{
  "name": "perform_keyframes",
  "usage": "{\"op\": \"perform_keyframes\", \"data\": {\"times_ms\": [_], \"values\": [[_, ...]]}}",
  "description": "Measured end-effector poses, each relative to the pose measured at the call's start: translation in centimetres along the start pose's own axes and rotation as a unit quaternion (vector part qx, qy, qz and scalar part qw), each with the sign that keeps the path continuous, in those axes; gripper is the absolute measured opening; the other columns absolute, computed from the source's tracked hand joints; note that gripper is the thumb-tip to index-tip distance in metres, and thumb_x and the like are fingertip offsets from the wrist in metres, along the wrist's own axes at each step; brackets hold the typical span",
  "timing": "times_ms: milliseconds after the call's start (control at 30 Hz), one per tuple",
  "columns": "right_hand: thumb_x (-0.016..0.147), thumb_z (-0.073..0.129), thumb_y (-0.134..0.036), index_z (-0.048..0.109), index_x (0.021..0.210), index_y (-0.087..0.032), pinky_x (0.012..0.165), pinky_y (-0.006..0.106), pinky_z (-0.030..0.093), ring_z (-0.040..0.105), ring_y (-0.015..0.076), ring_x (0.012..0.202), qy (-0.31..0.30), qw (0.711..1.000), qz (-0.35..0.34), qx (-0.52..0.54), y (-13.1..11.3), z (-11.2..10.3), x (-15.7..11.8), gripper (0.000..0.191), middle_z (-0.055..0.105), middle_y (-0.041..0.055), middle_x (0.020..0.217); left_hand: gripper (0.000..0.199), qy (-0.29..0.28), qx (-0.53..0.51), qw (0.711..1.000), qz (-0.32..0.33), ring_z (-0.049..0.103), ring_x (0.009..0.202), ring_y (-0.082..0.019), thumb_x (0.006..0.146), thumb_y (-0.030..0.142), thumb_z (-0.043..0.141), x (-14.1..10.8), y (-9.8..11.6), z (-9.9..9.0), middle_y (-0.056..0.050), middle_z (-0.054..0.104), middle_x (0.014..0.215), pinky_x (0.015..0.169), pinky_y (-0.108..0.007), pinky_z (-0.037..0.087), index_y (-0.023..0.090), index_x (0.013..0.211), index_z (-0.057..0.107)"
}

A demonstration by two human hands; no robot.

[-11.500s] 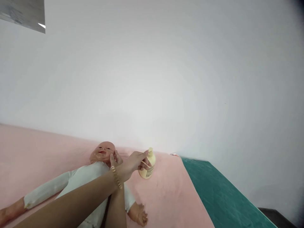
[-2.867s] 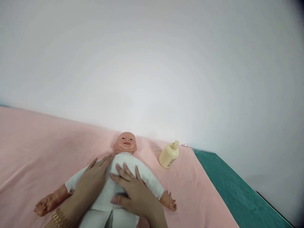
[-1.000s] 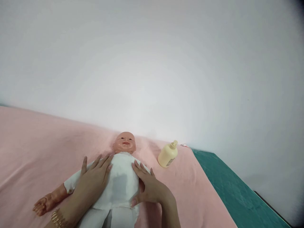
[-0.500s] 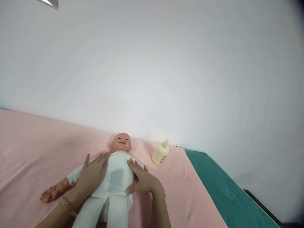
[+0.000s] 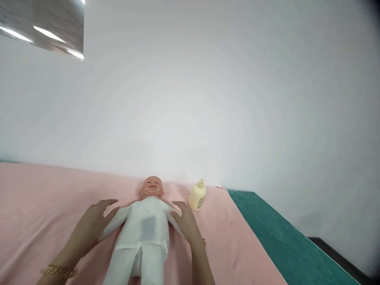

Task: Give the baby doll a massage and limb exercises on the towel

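Observation:
A baby doll lies on its back, head toward the wall, in a white cloth suit with a grey patch on the belly. My left hand, a gold bracelet on its wrist, is over the doll's arm on the left side, thumb and fingers apart. Over the other arm, my right hand curves with its thumb near the doll's upper sleeve. Whether either hand presses on the sleeve I cannot tell. The doll's hands are hidden. A pale yellow pump bottle stands just beyond my right hand.
A pink sheet lies under the doll, with a green surface along its right side. Behind stands a white wall. A dark edge runs at the far right, and a shiny panel shows at the upper left.
Both hands have moved outward from the doll's chest and sides to its arms, the left one farther. The view has tilted up, showing more of the panel.

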State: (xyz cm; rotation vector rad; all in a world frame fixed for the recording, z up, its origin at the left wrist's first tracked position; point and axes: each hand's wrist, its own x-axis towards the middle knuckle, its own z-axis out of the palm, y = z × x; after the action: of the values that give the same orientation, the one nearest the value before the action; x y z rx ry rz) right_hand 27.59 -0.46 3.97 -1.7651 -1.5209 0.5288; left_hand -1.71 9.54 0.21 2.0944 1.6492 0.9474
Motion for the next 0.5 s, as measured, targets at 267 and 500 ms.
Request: {"op": "perform_keyframes", "data": {"times_ms": [267,500], "values": [[0.051,0.079,-0.016,0.064,0.111,-0.015,0.082,0.035,0.048,0.057,0.0322,0.111,-0.092,0.952,0.202,-0.212,4.2,-4.3,-2.7,0.061,0.062,0.0146,0.118,0.02,-0.144,-0.041,0.984,-0.096,0.061,0.047,-0.025,0.064,0.042,0.056,-1.8,-5.9,-2.1,0.002,0.063,0.05,0.052,-0.033,0.046,0.025,0.073,0.057],[0.056,0.072,-0.014,0.062,0.088,-0.017,0.072,0.031,0.047,0.063,0.0263,0.095,-0.054,0.969,0.185,-0.152,7.3,-4.4,-2.7,0.033,0.066,0.0096,0.101,0.007,-0.138,-0.072,0.982,-0.111,0.058,0.05,-0.023,0.055,0.032,0.051,-2.2,-6.4,-1.3,0.004,0.057,0.048,0.049,-0.028,0.036,0.025,0.057,0.048]]}}
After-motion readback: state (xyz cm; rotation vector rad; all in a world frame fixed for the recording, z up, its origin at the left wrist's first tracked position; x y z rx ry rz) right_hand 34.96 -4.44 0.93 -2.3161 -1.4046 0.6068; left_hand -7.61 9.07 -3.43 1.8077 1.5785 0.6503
